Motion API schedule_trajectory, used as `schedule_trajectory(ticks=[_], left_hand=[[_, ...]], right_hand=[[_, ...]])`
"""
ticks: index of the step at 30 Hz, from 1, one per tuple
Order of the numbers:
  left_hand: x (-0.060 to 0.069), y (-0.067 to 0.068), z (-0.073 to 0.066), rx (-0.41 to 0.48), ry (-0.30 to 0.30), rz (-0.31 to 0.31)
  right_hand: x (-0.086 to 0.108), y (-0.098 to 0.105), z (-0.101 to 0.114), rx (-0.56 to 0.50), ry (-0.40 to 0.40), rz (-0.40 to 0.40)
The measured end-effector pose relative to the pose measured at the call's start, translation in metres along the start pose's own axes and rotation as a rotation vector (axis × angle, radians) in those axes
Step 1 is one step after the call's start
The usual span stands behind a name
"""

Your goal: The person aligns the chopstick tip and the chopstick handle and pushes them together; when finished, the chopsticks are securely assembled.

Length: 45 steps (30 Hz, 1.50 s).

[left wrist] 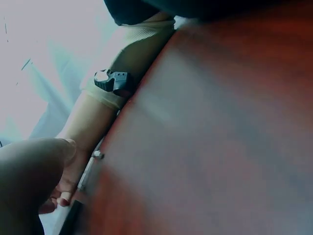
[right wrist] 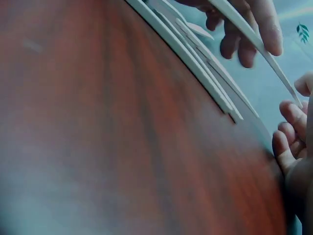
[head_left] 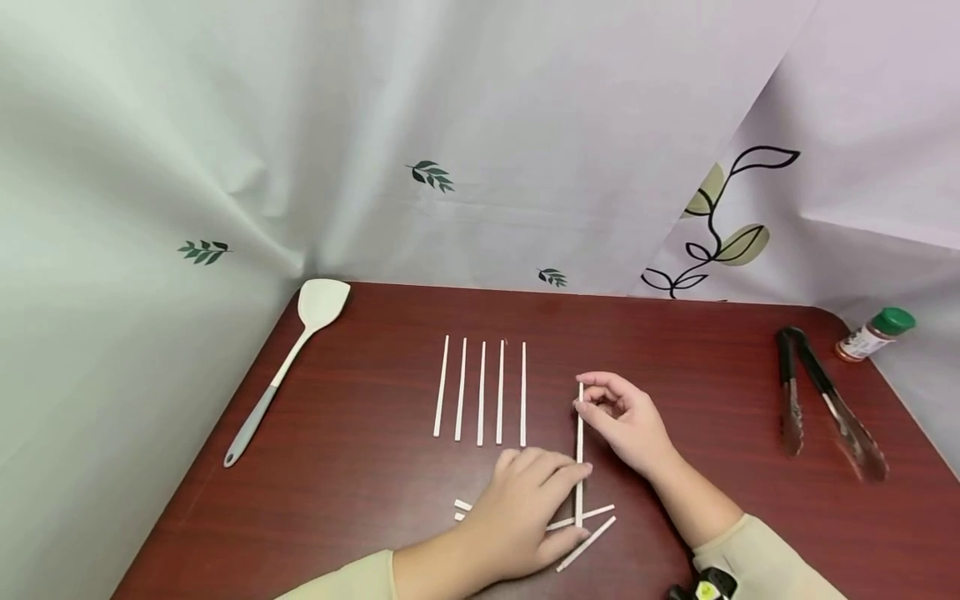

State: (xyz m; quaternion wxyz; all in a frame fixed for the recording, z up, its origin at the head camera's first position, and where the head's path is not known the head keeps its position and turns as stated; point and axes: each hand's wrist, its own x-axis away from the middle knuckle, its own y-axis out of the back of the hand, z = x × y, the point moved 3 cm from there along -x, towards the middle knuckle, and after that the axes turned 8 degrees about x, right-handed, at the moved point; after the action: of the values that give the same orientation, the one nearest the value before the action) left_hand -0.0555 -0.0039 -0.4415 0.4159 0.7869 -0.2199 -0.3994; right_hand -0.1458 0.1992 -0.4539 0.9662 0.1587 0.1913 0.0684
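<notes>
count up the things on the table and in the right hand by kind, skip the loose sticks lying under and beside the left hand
White sticks in the row: 5
White stick pinched in the right hand: 1
Spatula: 1
Tongs, as one pair: 1
Green-lidded bottle: 1
Total: 9

Red-brown table [head_left: 667,350]: white sticks [head_left: 482,393], spatula [head_left: 288,362], tongs [head_left: 817,372], bottle [head_left: 873,335].
</notes>
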Motion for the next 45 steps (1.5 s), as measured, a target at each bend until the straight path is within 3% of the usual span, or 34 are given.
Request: schedule_trajectory(ticks=[2, 6, 8, 10, 13, 17, 22, 26, 31, 45], left_hand=[[-0.006, -0.001, 0.004, 0.000, 0.025, -0.026], [-0.019, -0.004, 0.015, -0.039, 0.065, -0.045], [-0.025, -0.006, 0.021, -0.069, 0.087, -0.013], [-0.029, -0.007, 0.025, -0.093, 0.102, 0.027], [-0.032, -0.008, 0.028, -0.113, 0.109, 0.071], [-0.032, -0.005, 0.028, -0.140, 0.108, 0.075], [-0.032, -0.004, 0.033, -0.187, 0.130, 0.102], [-0.032, -0.003, 0.038, -0.211, 0.160, 0.118], [-0.034, 0.002, 0.043, -0.221, 0.182, 0.119], [-0.035, 0.004, 0.049, -0.190, 0.165, 0.057]], right_hand=[[-0.007, 0.002, -0.003, 0.086, 0.007, 0.002], [-0.023, 0.005, -0.008, 0.402, -0.036, 0.007], [-0.031, 0.004, -0.009, 0.540, -0.073, 0.036], [-0.035, 0.002, -0.010, 0.603, -0.098, 0.078], [-0.037, -0.002, -0.009, 0.644, -0.097, 0.113], [-0.033, -0.004, -0.008, 0.663, -0.068, 0.118], [-0.029, -0.008, -0.008, 0.700, -0.020, 0.179], [-0.027, -0.013, -0.008, 0.745, 0.018, 0.145], [-0.027, -0.018, -0.006, 0.798, 0.061, 0.087], [-0.025, -0.018, -0.009, 0.824, 0.031, 0.127]])
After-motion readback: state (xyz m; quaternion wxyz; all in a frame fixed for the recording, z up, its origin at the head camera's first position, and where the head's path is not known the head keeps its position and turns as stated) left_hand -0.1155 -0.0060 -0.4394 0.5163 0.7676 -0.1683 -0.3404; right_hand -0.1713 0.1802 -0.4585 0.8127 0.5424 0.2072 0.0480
